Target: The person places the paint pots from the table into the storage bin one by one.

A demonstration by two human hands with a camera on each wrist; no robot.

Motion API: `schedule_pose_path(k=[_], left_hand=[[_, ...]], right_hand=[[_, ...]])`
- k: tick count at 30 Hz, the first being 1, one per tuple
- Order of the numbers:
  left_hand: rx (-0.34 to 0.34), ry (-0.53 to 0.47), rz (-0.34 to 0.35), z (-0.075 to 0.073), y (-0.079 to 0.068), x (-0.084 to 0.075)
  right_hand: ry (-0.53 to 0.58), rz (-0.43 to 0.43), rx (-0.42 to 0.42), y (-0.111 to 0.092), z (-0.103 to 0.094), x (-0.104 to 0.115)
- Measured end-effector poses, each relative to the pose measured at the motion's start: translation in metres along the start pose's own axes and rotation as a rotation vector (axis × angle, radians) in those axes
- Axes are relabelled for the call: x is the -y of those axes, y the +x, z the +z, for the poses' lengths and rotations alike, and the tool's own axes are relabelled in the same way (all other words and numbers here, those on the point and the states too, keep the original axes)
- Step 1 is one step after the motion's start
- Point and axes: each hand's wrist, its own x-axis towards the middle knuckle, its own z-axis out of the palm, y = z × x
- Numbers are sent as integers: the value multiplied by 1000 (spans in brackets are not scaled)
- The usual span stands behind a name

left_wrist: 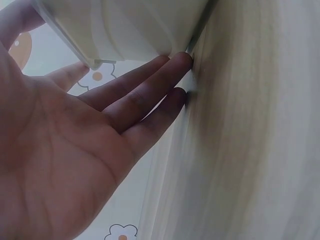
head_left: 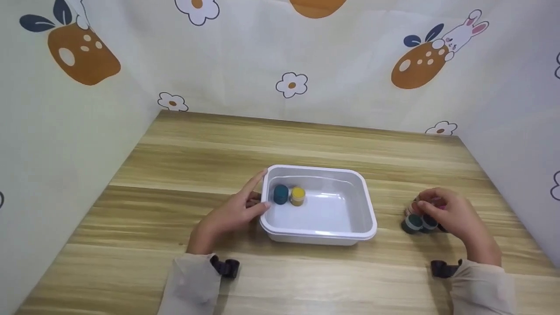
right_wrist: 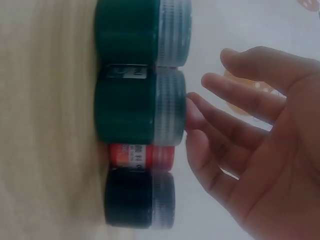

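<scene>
The tray (head_left: pixel 328 214) sits on the surface (head_left: pixel 306 280) before me. My left hand (head_left: pixel 232 212) is at its left side, fingers extended rather than clenched: thumb on the left rim, index finger at the far left corner, the others stretched below the rim beside the outer wall. Inside, near the left wall, I have a teal jar (head_left: pixel 281 194) and a yellow jar (head_left: pixel 298 197) side by side, the teal one nearer my left hand.

Well to the right of the tray, my right hand (head_left: pixel 455 216) reaches over more jars. It is released, its fingers loosely bent, thumb and index finger parted. Two green jars (right_wrist: pixel 125 107) stand side by side there with their pale lids up; a dark jar (right_wrist: pixel 129 200) is to their right, and a red jar (right_wrist: pixel 132 156) shows partly behind. My fingertips are near the lids; whether any touches one, I cannot tell.

My sleeves (head_left: pixel 192 284) are pale, and patterned cloth (head_left: pixel 245 61) hangs beyond the surface.
</scene>
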Motion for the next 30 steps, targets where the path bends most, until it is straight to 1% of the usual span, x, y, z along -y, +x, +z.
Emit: schedule_pose_path(k=[2,7,14,18,23,26,30], left_hand=[[6,1,13,0,0,1],[10,0,23,1,1,3],[6,-5,1,2,1,3],[3,2,-11,2,0,2],[2,13,-15,1,1,2],[3,16,-8,0,1,2],[-5,15,-12,1,1,2]], right_hand=[[-22,-5,1,1,1,-1],[-17,-44,-1,2,5,-4],[-15,-90,-14,2,9,-9],[4,-123,12,3,10,-11],[-9,-111,57,3,10,-11],[-18,-99,62,4,10,-10],[-13,-105,55,4,11,-9]])
